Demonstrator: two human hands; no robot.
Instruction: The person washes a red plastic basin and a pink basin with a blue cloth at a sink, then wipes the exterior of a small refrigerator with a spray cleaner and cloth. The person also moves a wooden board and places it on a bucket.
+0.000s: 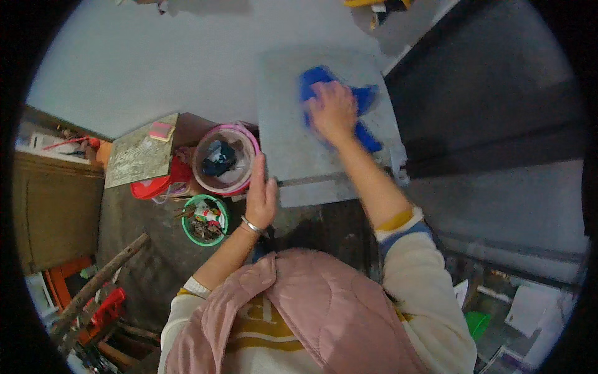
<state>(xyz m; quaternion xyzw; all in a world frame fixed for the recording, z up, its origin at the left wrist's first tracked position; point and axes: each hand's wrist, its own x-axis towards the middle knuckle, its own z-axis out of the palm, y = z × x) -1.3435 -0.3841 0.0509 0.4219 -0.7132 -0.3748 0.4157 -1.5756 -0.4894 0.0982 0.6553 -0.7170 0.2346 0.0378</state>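
My right hand (334, 110) lies on a blue cloth (369, 96), pressing it against the pale top of a boxy appliance or cabinet (289, 140). The cloth spreads out in loose points around my fingers, and the hand is slightly blurred. My left hand (262, 194), with a silver bracelet at the wrist, rests with extended fingers against the left front edge of the same pale top, holding nothing. Just left of those fingers is a pink-rimmed bucket (198, 175) with a dark cloth-like bundle (218, 159) inside.
A green-rimmed basket of refuse (184, 226) stands on the floor, near a red container (154, 187) and a greenish board (135, 161). A wooden pole (107, 276) slants at lower left. A dark panel (481, 93) borders the right side; a white wall stands behind.
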